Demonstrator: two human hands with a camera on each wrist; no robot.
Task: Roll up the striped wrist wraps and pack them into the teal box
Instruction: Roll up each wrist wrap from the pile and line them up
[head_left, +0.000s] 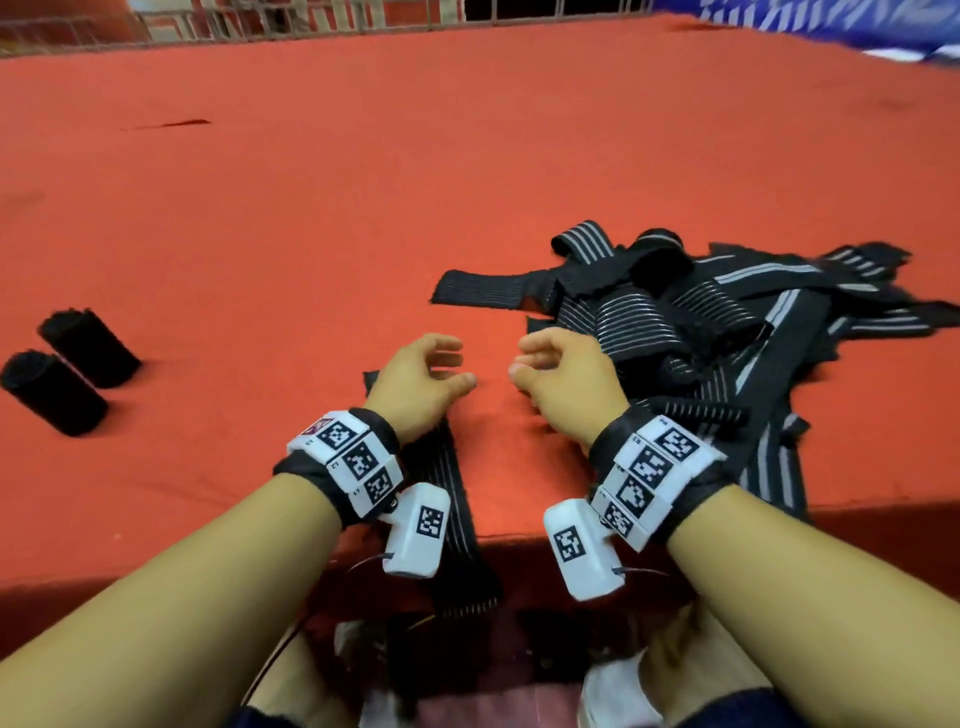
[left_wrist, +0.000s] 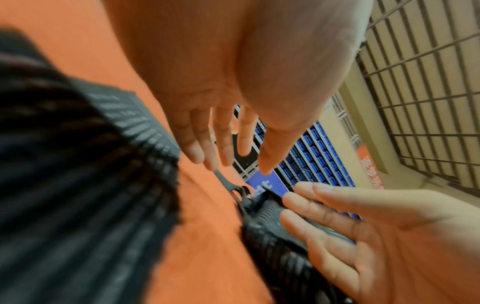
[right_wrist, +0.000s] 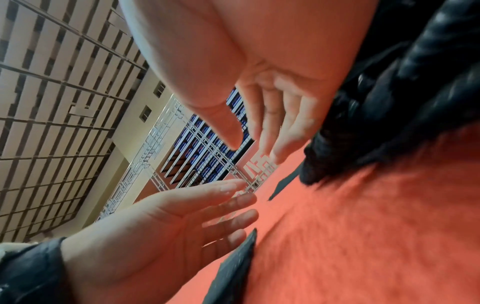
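A pile of black wrist wraps with grey stripes lies on the red cloth at the right. One flat wrap runs under my left wrist and hangs over the table's front edge. Two rolled wraps lie at the far left. My left hand and right hand hover side by side above the cloth, fingers relaxed, holding nothing. The wrist views show both palms facing each other: left hand, right hand. No teal box is in view.
The red cloth covers a wide table stretching back to a metal grille. A blue patterned sheet lies at the far right corner. The table's front edge runs just under my wrists.
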